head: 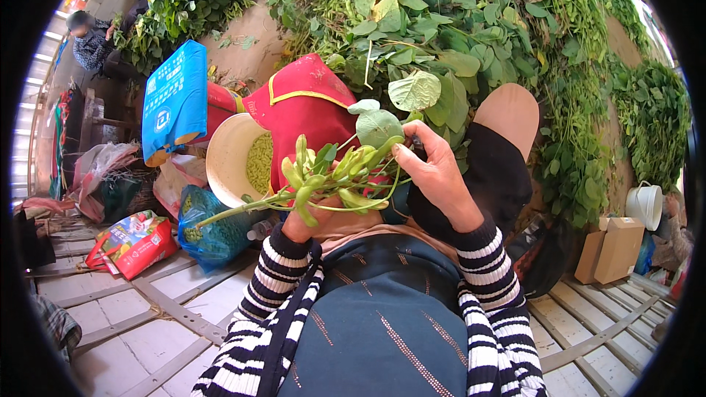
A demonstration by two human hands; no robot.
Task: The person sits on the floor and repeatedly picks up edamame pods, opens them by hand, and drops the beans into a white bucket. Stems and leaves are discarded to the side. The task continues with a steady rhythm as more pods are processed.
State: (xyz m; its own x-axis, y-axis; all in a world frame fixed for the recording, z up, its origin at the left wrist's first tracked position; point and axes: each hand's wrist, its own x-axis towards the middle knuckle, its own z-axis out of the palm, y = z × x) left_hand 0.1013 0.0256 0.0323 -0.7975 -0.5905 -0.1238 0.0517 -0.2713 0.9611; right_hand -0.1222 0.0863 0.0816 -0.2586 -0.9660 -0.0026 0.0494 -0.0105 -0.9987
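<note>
My left hand (pixel 314 215) is closed around a cut soybean stem bearing plump green pods (pixel 309 187), its fingers partly hidden behind the pods. The bare stem end points to the lower left. At the upper right of this sprig, my right hand (pixel 436 171) pinches a green pod between thumb and index finger, beside a round leaf (pixel 379 128). A cream plastic bucket (pixel 226 160) stands left of my hands and holds shelled green beans (pixel 260 162). Dark red cloth (pixel 309 121) lies just beyond the sprig.
A large heap of soybean plants (pixel 441 27) spreads ahead. At the left are a blue packet (pixel 174 99), a blue plastic bag (pixel 212 237) and a red shopping bag (pixel 132 245). A person (pixel 91 47) sits far left. Cardboard boxes (pixel 612 251) and a white bucket (pixel 644 205) stand right.
</note>
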